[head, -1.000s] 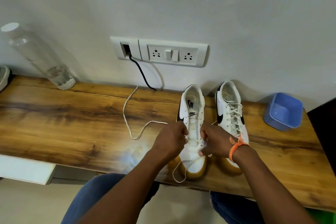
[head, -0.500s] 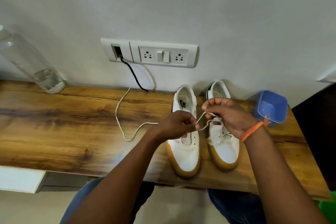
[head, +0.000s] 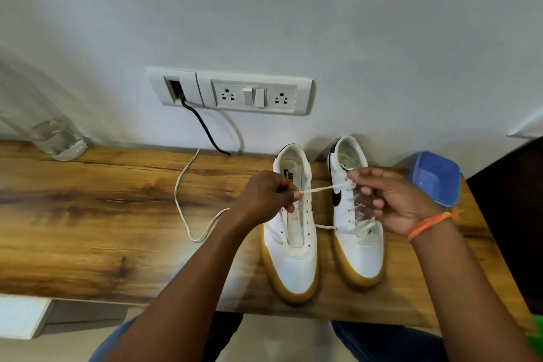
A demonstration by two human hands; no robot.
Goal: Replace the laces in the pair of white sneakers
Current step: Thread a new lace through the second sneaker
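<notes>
Two white sneakers with gum soles stand side by side on the wooden shelf, toes toward me. The left sneaker has bare eyelets. The right sneaker is still laced. A white lace stretches taut between my hands above the shoes. My left hand pinches one part of it over the left sneaker. My right hand, with an orange wristband, pinches the other part over the right sneaker. The rest of the lace trails left in a loop on the shelf.
A clear water bottle leans on the wall at the far left. A blue plastic tub sits right of the shoes. A socket panel with a black cable is on the wall behind.
Both hands rose from the left sneaker's lower eyelets, pulling the lace out. They have drawn apart and the lace is now taut between them. The camera view shifted right.
</notes>
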